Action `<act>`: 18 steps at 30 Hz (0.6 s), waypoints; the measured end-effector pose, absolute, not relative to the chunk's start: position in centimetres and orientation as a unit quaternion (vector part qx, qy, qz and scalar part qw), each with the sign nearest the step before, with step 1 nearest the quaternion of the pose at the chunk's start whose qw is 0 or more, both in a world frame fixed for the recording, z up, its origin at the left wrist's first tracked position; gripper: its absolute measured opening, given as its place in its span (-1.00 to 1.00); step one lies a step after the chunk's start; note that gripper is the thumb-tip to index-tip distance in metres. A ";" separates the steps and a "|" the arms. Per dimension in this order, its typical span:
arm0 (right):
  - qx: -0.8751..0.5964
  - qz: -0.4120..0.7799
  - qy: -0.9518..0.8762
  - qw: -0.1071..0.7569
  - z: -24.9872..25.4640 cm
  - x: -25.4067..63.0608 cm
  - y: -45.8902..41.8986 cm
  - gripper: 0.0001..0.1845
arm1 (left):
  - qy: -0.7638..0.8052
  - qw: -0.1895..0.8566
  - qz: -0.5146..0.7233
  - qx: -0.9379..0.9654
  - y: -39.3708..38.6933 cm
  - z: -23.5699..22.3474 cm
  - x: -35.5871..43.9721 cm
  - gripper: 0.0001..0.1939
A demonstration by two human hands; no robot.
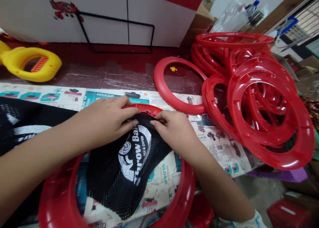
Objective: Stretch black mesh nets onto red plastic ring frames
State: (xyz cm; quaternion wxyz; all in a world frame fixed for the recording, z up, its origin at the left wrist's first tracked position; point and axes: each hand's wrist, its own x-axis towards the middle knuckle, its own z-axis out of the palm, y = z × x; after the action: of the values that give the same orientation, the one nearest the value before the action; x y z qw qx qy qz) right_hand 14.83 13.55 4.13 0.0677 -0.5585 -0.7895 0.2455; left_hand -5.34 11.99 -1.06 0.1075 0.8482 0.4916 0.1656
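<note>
Two hands meet at the far rim, the 12 o'clock point, of a red ring [59,201] lying flat before the person. The left hand [106,121] comes in from 9 o'clock, fingers together and curled, pressing the edge of a black mesh net [119,174] onto that rim. The net's long axis trails back toward 7 o'clock, inside the ring. The right hand [174,130] arrives from 4 o'clock, fingertips pinched on the same mesh edge, almost touching the left. A pile of red rings [261,98] lies at 2 o'clock.

"Throw Ball" on black mesh [129,161]
</note>
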 end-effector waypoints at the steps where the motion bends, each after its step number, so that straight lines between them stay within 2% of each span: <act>1: -0.560 0.236 -0.792 0.061 4.2 14.9 13.3 -0.85 | 0.510 0.084 0.138 0.845 11.9 -0.7 -5.2 -0.67; 3: -0.565 0.224 -0.792 0.064 4.2 14.9 13.2 -0.83 | 0.525 0.044 0.109 0.843 11.6 -0.6 -4.7 -0.65; 8: -0.587 0.210 -0.778 0.080 3.7 15.2 14.0 -0.77 | 0.448 0.066 0.188 0.872 11.4 -1.8 -3.9 -0.55; 18: -0.609 0.179 -0.770 0.052 3.4 15.0 14.7 -0.79 | 0.421 0.020 0.131 0.897 11.8 -2.2 -4.2 -0.49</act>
State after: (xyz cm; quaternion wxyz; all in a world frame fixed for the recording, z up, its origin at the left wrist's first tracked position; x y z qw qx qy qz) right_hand 14.96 14.66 3.37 0.0524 -0.6095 -0.7705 0.1794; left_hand -4.24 11.77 -2.21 0.0195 0.8974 0.4207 0.1314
